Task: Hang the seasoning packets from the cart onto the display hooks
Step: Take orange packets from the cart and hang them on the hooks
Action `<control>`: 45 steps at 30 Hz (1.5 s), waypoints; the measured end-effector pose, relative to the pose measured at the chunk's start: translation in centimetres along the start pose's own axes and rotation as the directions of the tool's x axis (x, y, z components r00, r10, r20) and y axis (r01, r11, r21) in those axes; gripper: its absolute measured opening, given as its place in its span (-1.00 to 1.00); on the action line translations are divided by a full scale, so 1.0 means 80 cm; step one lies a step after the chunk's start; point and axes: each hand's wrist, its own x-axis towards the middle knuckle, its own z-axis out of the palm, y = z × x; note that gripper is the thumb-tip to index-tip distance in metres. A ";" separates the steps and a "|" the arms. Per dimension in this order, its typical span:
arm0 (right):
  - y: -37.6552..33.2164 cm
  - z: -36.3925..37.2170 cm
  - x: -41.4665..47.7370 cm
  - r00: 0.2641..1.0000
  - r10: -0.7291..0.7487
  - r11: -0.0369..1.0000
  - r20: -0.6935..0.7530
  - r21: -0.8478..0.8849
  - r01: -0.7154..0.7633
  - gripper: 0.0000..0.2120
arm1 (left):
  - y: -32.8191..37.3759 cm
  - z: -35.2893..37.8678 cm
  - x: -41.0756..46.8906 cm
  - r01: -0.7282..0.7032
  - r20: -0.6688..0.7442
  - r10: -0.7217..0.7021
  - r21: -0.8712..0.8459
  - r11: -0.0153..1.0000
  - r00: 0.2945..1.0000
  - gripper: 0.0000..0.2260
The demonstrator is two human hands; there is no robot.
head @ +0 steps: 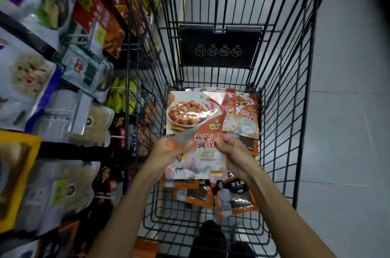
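Observation:
Inside the black wire cart (280,109), both hands hold a large mapo tofu seasoning packet (190,118) with a dish picture and red-orange print. My left hand (168,151) grips its lower left edge. My right hand (233,150) grips its lower right part. Behind it more of the same packets (244,114) lie against the cart's far end. Orange-edged packets (234,196) lie on the cart floor under my hands. White display hooks (116,137) stick out of the shelf on the left, between hanging goods.
The shelving on the left is packed with hanging bags: noodle packs (92,124), red sauce bags (101,19), yellow packets (120,97). The cart's folded child seat flap (219,46) stands at the far end. Grey floor (348,88) lies right of the cart. My shoe (209,238) shows below.

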 end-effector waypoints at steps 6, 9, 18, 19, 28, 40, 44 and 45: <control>-0.006 -0.041 0.084 0.923 -0.296 0.842 -0.247 -0.523 0.130 -0.78 | -0.029 -0.008 0.059 0.009 -0.211 -0.026 -0.079 0.997 0.977 -0.75; -0.010 -0.079 0.145 0.774 -0.453 0.731 -0.442 -0.682 0.039 -0.63 | -0.035 -0.008 0.091 0.006 -0.364 -0.010 -0.013 1.000 0.932 -0.78; 0.007 -0.106 0.254 0.647 -0.506 0.436 -0.571 -0.816 -0.380 -0.03 | -0.051 -0.010 0.147 0.037 -0.496 -0.023 0.018 0.999 0.868 -0.63; 0.009 -0.103 0.257 0.623 -0.502 0.439 -0.600 -0.797 -0.415 0.02 | -0.050 -0.010 0.148 0.049 -0.499 -0.038 0.010 0.999 0.866 -0.65; 0.003 -0.114 0.260 0.687 -0.204 0.898 -0.698 -0.412 -0.152 -0.73 | -0.046 -0.016 0.148 0.061 -0.494 -0.066 -0.027 0.998 0.867 -0.65; -0.013 -0.078 0.148 0.709 -0.242 0.927 -0.662 -0.373 -0.031 -0.81 | -0.009 -0.012 0.076 -0.055 -0.374 0.099 0.127 0.990 0.922 -0.85; -0.028 -0.055 0.079 0.768 -0.242 0.946 -0.593 -0.319 0.051 -0.80 | 0.019 -0.007 0.022 -0.153 -0.364 0.199 0.150 0.977 0.910 -0.85; -0.032 -0.049 0.064 0.783 -0.250 0.944 -0.569 -0.322 0.068 -0.78 | 0.027 -0.007 0.006 -0.176 -0.387 0.224 0.154 0.972 0.895 -0.83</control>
